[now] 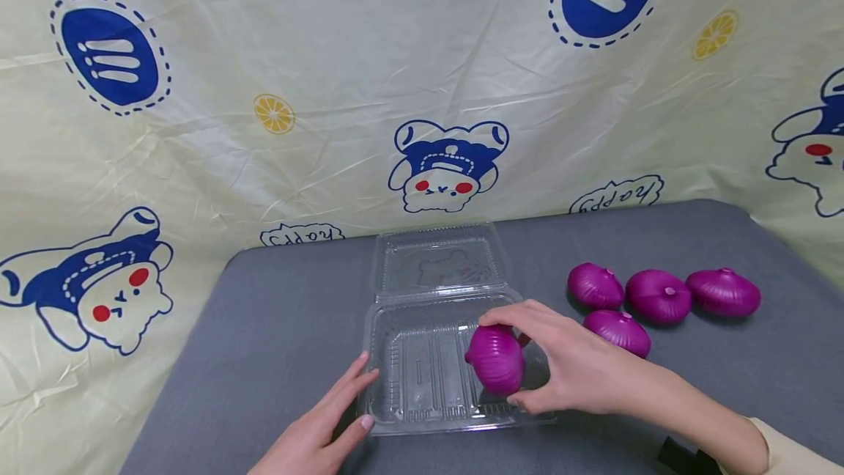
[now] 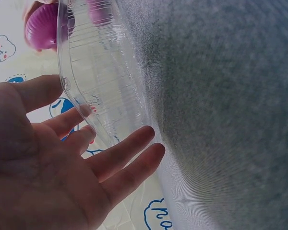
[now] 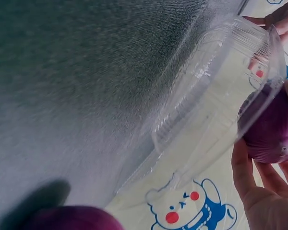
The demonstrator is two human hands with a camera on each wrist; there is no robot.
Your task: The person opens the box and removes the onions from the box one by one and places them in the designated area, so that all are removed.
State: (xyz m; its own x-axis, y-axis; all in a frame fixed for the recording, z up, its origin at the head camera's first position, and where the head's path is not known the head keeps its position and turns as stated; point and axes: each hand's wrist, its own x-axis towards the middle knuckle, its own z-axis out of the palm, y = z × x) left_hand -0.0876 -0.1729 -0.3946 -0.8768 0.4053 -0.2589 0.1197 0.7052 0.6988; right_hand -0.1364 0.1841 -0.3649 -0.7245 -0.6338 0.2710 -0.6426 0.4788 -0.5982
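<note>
A purple onion [image 1: 496, 359] is gripped between the thumb and fingers of my right hand [image 1: 575, 361], above the right part of a clear plastic clamshell box [image 1: 422, 380]. In the right wrist view the same onion [image 3: 271, 127] shows at the box's rim. The box lies open on the table, its lid [image 1: 438, 259] folded back toward the wall. At the box's left edge my left hand [image 1: 323, 424] has its fingers spread; in the left wrist view, its thumb and some fingers [image 2: 120, 153] touch or nearly touch the box wall.
To the right of the box, several purple onions [image 1: 658, 297] sit in a group on the grey tabletop [image 1: 297, 314]. A pale printed cloth [image 1: 330, 167] hangs behind the table. Near the right forearm lies a black object [image 1: 686, 457], partly out of view.
</note>
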